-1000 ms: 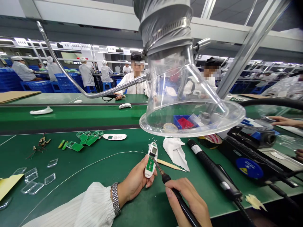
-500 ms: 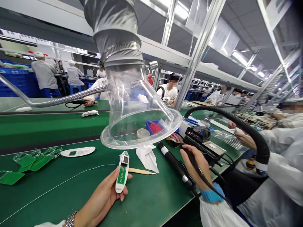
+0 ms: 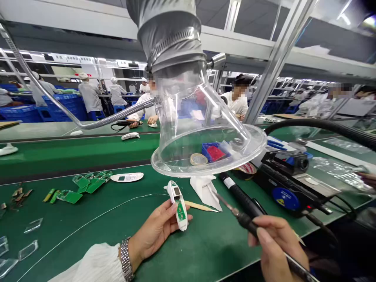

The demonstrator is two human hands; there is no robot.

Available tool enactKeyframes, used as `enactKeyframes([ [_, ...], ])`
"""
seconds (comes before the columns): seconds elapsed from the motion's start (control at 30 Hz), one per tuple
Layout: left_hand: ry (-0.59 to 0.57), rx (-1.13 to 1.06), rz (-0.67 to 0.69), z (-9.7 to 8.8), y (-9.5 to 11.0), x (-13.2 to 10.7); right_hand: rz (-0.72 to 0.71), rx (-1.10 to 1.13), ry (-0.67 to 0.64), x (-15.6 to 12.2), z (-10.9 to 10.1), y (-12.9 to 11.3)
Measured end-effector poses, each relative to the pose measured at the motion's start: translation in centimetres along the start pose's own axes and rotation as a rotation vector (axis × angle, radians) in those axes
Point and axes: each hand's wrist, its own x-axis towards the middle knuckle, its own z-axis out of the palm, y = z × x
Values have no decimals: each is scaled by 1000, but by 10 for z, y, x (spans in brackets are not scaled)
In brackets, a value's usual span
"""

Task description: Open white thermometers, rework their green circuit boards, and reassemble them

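Observation:
My left hand holds a white handheld device upright by its lower end, with its green circuit board and small screen facing up. My right hand grips a black soldering iron like a pen. The iron's metal tip points left toward the device but stays apart from it, over the table. A black handle of another tool lies just beyond the iron. A metal-link watch sits on my left wrist.
A transparent fume hood hangs over the green bench. Green circuit boards, a white cover plate, a folded white cloth and a soldering station lie about. A co-worker's hand shows at right.
The soldering iron's tip has moved from touching the device to a spot right of it, and my right hand has shifted right. The device has tilted slightly, and the view has swung.

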Motion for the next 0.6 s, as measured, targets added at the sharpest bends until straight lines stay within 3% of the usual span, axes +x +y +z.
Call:
enactKeyframes([
  [0.13, -44, 25, 34, -1, -1, 0, 214, 267, -91, -29, 27, 4],
  [0.27, -71, 55, 61, -3, -3, 0, 314, 268, -157, -33, 42, 4],
  [0.47, -106, 87, 73, -3, -3, 1, 336, 263, -159, -36, 50, -3],
  [0.6, -125, 90, 84, -2, -3, 1, 256, 231, -253, -33, 49, 6],
])
